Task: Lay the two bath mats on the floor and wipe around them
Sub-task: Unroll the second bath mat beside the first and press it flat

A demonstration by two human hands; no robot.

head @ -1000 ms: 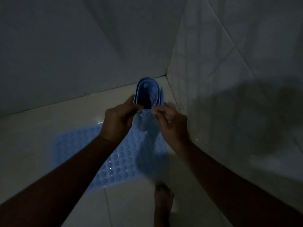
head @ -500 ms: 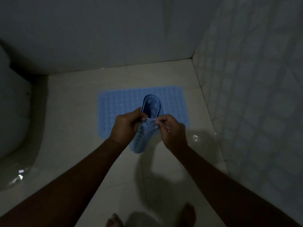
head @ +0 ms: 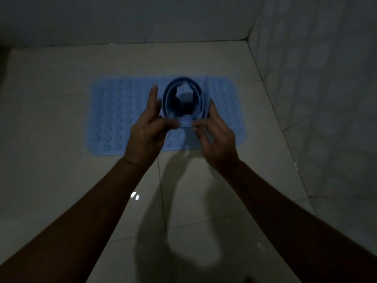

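Pinching the free edge of the rolled blue rubber mat (head: 200,103) over the flat dimpled blue mat (head: 116,119), left hand (head: 145,132) and right hand (head: 217,138) seem set to unroll it.

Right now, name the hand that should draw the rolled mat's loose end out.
Left, probably. Left hand and right hand both pinch the end of the rolled mat, but bare floor opens leftward; the tiled wall crowds the right.

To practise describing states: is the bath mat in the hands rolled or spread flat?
Rolled: the held bath mat shows concentric coils end-on, pinched by the left hand and right hand.
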